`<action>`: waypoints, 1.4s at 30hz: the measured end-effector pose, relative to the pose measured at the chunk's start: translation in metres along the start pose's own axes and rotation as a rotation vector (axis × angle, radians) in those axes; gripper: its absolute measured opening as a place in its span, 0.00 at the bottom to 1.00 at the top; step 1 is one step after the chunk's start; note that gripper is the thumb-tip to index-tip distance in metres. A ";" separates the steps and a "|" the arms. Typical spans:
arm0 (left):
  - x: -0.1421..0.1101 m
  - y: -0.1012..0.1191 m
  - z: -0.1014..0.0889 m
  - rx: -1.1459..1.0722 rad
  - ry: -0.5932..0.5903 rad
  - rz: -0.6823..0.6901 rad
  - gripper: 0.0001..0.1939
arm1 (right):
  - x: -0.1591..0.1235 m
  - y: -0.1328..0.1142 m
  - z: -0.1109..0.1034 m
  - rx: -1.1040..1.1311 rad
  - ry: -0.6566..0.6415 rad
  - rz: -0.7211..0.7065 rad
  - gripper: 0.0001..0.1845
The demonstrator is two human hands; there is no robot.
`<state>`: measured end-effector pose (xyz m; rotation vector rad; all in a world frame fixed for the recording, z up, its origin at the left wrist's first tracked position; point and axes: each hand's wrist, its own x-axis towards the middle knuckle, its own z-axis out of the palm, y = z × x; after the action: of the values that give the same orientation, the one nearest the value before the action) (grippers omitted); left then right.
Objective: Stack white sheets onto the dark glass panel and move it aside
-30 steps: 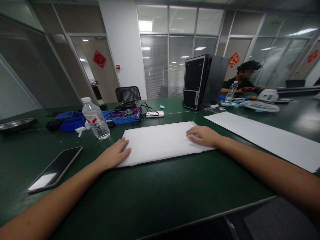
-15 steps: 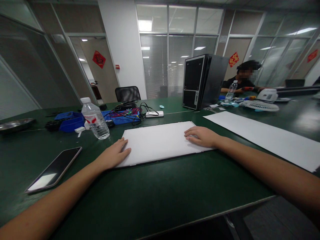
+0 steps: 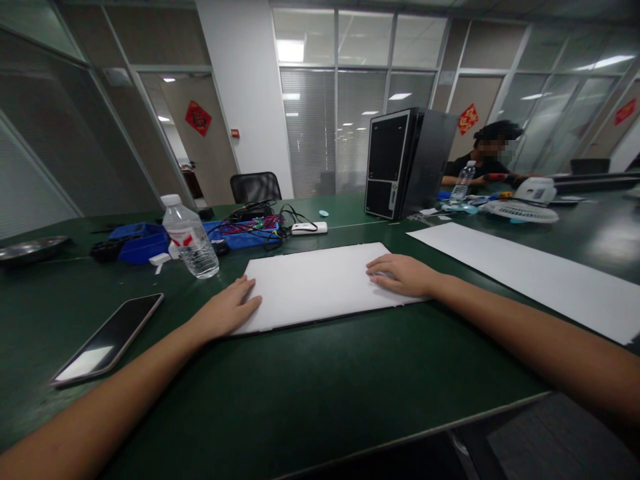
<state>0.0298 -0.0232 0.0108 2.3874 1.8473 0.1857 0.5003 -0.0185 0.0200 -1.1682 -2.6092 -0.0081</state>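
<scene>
On green table [image 3: 320,380], both hands [image 3: 225,311] [image 3: 406,275] loosely open, resting on white panel [image 3: 310,287] — palms hidden

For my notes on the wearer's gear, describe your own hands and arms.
The left hand and right hand wear no gloves, and no ring shows. Both are human hands with slim fingers; the nails are too small to judge. The left forearm and right forearm taper to narrow wrists, with no sleeve, watch, band or cable in view.

1 head-worn view looks forward and down across the table [image 3: 320,387], close above.
</scene>
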 end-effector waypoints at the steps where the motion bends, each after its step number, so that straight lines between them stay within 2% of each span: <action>1: 0.000 0.000 0.000 0.002 0.000 -0.001 0.46 | 0.000 0.000 0.000 -0.002 -0.004 -0.002 0.27; 19: 0.001 -0.001 0.001 0.001 -0.004 0.011 0.45 | 0.000 0.000 0.002 0.009 -0.018 -0.016 0.28; 26: 0.000 -0.001 0.000 -0.011 0.026 0.006 0.42 | 0.001 0.001 0.002 0.024 -0.014 -0.016 0.27; 42: -0.001 0.002 0.001 -0.015 -0.016 0.021 0.46 | 0.001 0.005 0.003 0.020 -0.011 -0.039 0.28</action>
<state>0.0312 -0.0247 0.0104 2.3927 1.8079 0.1818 0.5023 -0.0143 0.0173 -1.1129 -2.6350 0.0163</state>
